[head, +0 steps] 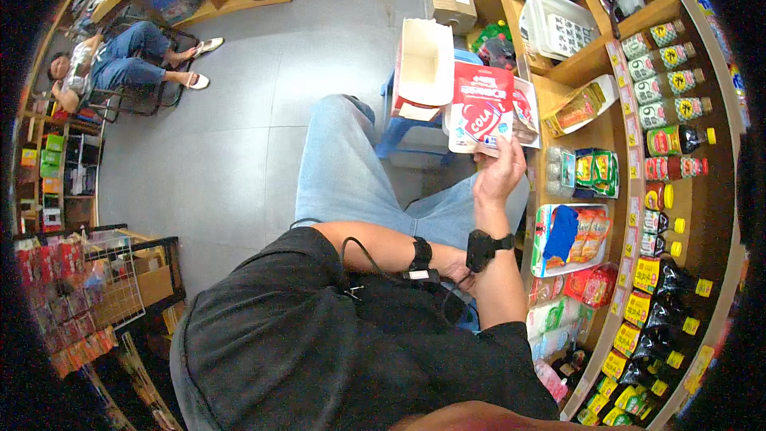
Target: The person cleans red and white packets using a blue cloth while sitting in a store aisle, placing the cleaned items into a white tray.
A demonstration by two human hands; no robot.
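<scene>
My right hand (501,170) grips the lower edge of a red and white pouch (480,109) with a cola print. Under and beside the pouch lies a white tray (534,140) with more red packets (524,109) in it, at the shelf's edge. Left of the pouch, an open red and white carton (422,66) rests on a blue plastic stool (413,142); its visible inside holds nothing. My left hand (456,264) is near my lap, close to my right forearm and partly hidden behind it; its fingers cannot be made out. Both wrists wear black straps.
Wooden shelves on the right carry sauce bottles (670,111), a tray of orange packets (589,236) and white baskets (559,27). A cardboard box (450,3) stands beyond the stool. A person (128,63) sits on a chair at upper left. A wire rack (114,281) is at lower left.
</scene>
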